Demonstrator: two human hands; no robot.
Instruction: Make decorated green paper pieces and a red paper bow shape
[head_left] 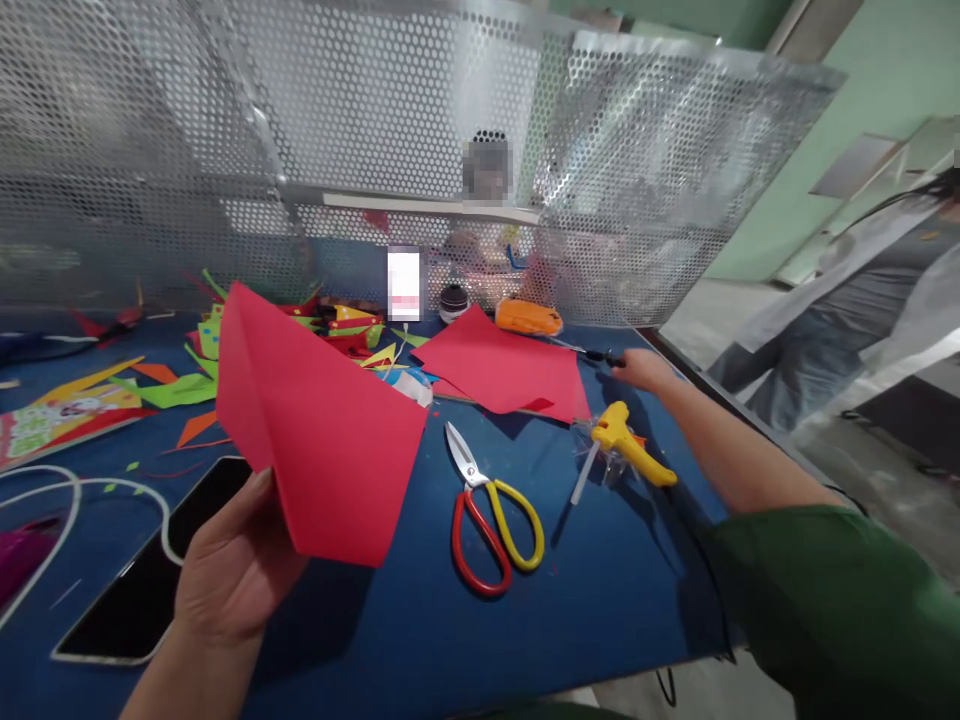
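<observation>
My left hand (pixel 236 560) pinches a folded red sheet of paper (pixel 337 440) by its lower edge, raised above the table and creased along one side. At the table's far right, my right hand (pixel 643 371) has its fingers closed on the end of a thin black-handled tool (pixel 600 357) with a slim metal shaft; its exact kind does not show. More red paper sheets (pixel 510 365) lie flat beside that tool. Between my hands rest scissors (pixel 480 510) with one red and one yellow handle, blades parted. A yellow glue gun (pixel 626 445) with a glue stick lies near my right forearm.
A black-screened phone (pixel 161 570) and a white cable (pixel 82 480) lie at left. Coloured paper scraps (pixel 187 390) and a printed card (pixel 67 420) spread beyond. An orange object (pixel 529 317) and a lit phone (pixel 403 285) sit by the perforated metal screen (pixel 375 110). A person (pixel 840 290) stands right.
</observation>
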